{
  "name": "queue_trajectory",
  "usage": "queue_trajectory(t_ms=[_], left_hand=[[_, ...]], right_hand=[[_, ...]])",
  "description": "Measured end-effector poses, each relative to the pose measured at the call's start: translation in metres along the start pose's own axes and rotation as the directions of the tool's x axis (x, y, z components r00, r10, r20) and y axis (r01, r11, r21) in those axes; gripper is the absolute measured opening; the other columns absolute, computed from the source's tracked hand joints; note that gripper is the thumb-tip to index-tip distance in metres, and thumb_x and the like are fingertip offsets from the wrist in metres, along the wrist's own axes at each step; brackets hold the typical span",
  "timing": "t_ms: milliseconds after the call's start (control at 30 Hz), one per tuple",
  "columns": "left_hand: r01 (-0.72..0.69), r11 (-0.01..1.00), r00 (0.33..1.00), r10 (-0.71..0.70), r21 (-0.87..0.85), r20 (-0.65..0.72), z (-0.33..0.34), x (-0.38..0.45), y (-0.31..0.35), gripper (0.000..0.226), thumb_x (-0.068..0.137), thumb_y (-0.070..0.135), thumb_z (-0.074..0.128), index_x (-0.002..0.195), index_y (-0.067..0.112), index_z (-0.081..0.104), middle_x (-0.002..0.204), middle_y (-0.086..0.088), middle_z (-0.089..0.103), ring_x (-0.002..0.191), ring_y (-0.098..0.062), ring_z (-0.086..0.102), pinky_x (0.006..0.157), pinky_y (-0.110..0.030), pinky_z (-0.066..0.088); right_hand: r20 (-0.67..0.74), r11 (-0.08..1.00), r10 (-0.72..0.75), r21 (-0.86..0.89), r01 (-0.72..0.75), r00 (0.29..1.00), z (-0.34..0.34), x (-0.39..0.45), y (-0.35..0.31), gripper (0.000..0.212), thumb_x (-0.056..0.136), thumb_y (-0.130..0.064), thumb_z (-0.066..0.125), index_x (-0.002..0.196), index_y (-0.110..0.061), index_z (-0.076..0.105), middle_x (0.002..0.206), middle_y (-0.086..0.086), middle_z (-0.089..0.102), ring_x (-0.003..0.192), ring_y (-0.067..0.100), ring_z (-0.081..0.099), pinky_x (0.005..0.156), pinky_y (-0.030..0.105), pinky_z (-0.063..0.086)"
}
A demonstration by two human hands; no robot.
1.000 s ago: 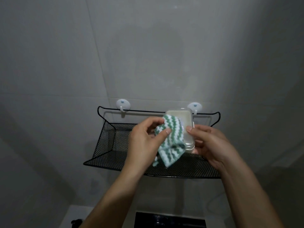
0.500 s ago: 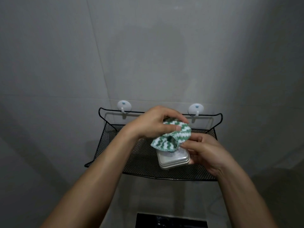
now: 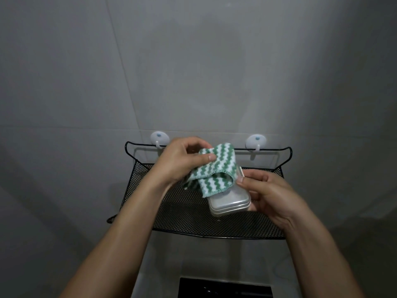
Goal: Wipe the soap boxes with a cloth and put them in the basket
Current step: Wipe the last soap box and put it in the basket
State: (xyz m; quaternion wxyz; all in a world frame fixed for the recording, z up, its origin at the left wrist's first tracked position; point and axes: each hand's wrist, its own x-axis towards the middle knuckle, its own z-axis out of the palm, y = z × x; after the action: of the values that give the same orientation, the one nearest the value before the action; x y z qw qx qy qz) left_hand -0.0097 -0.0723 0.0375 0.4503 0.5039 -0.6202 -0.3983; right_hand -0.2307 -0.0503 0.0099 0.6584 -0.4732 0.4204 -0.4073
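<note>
Holding the soap box [image 3: 229, 204] in front of the basket [image 3: 193, 220], you have it above the mesh floor and toward the basket's right half. Its long axis runs from the near end, which faces you and sits lowest, up and away toward the basket's back rail, tilted a little to the right. The box is pale and translucent with rounded corners, and no label or writing can be read on it.

Your right hand [image 3: 270, 192] grasps the box along its right side, thumb on the upper edge and fingers curled beneath. Your left hand [image 3: 182, 160] pinches the green-and-white zigzag cloth [image 3: 212, 171] between thumb and fingers; the cloth drapes over the far half of the box, on the side nearer the basket's back rail.

Against half a second ago, the cloth is spread wider and lifted higher toward the back rail, and more of the box's near end shows.

Two white hooks [image 3: 159, 139] carry the basket's back rail on the grey tiled wall [image 3: 193, 72]. Below the basket's front edge lies a dark panel [image 3: 225, 291].
</note>
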Motion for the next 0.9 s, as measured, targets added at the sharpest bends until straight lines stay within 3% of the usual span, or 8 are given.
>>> queue_trajectory(t_ms=[100,200,267,400,533,667,733,900], left_hand=[[0.015,0.999,0.991,-0.020,-0.043,-0.129,0.008,-0.012,-0.003,0.018,0.081,0.020,0.079,0.095,0.017,0.067,0.095,0.001,0.074,0.078,-0.007,0.072,0.063,-0.018,0.056],[0.009,0.999,0.967,-0.019,-0.037,-0.256,0.021,-0.023,-0.007,0.021,0.081,0.017,0.079,0.089,0.012,0.060,0.077,0.008,0.069,0.061,0.001,0.065,0.052,-0.014,0.047],[0.012,0.999,0.968,-0.023,-0.046,-0.251,0.032,-0.033,-0.010,0.021,0.083,0.016,0.077,0.085,0.012,0.056,0.078,0.003,0.071,0.066,-0.005,0.067,0.054,-0.020,0.050],[0.013,0.998,0.976,-0.025,-0.057,-0.216,0.046,-0.047,-0.016,0.020,0.089,0.023,0.072,0.089,0.018,0.052,0.101,-0.004,0.071,0.088,-0.022,0.073,0.070,-0.043,0.061],[0.048,0.980,0.965,-0.095,-0.192,-0.246,0.049,-0.051,-0.018,0.022,0.088,0.016,0.072,0.096,0.016,0.051,0.109,-0.010,0.068,0.094,-0.031,0.071,0.077,-0.056,0.059],[0.120,0.891,0.972,-0.196,-0.437,-0.133,0.034,-0.043,-0.015,0.026,0.083,0.000,0.073,0.097,0.010,0.054,0.109,-0.017,0.068,0.095,-0.033,0.070,0.077,-0.043,0.058],[0.145,0.897,0.984,-0.174,-0.418,-0.031,0.018,-0.037,-0.015,0.029,0.075,0.003,0.076,0.096,0.013,0.058,0.104,-0.017,0.066,0.093,-0.030,0.066,0.079,-0.041,0.052],[0.152,0.963,0.973,-0.106,-0.224,0.204,-0.014,-0.022,-0.011,0.036,0.062,0.021,0.084,0.093,0.019,0.066,0.109,-0.007,0.069,0.100,-0.024,0.066,0.087,-0.040,0.053]], right_hand=[[-0.040,1.000,-0.008,0.018,0.008,0.999,0.002,0.004,0.002,0.049,0.061,-0.022,0.078,0.107,-0.004,0.070,0.087,0.012,0.077,0.067,0.020,0.073,0.053,0.030,0.058],[-0.100,0.995,-0.004,0.103,0.015,0.995,0.005,0.008,0.005,0.038,0.070,-0.012,0.075,0.106,-0.004,0.067,0.087,0.013,0.077,0.069,0.022,0.074,0.052,0.032,0.058],[-0.170,0.989,-0.020,0.144,0.045,0.985,0.006,0.012,0.004,0.034,0.075,-0.007,0.074,0.108,-0.003,0.063,0.081,0.012,0.076,0.066,0.022,0.073,0.052,0.032,0.057],[-0.193,0.980,-0.070,0.171,0.104,0.979,0.009,0.016,0.001,0.037,0.073,-0.010,0.077,0.105,-0.004,0.060,0.060,-0.001,0.069,0.048,0.009,0.064,0.043,0.025,0.051],[-0.176,0.977,-0.051,0.196,0.086,0.983,0.012,0.015,0.005,0.043,0.061,-0.019,0.078,0.099,-0.005,0.062,0.074,0.008,0.075,0.058,0.017,0.070,0.051,0.028,0.057],[-0.124,0.977,0.004,0.210,0.022,0.992,0.009,0.017,0.007,0.049,0.060,-0.021,0.081,0.102,-0.006,0.060,0.090,0.015,0.076,0.076,0.025,0.075,0.065,0.037,0.062],[-0.095,0.974,0.027,0.225,-0.006,0.995,0.002,0.017,0.004,0.046,0.062,-0.027,0.082,0.097,-0.006,0.062,0.098,0.016,0.076,0.084,0.027,0.076,0.065,0.036,0.062],[-0.060,0.994,0.074,0.079,-0.069,0.995,-0.015,0.015,-0.005,0.066,0.058,-0.044,0.082,0.113,-0.010,0.068,0.101,0.013,0.077,0.085,0.028,0.075,0.065,0.034,0.060]])
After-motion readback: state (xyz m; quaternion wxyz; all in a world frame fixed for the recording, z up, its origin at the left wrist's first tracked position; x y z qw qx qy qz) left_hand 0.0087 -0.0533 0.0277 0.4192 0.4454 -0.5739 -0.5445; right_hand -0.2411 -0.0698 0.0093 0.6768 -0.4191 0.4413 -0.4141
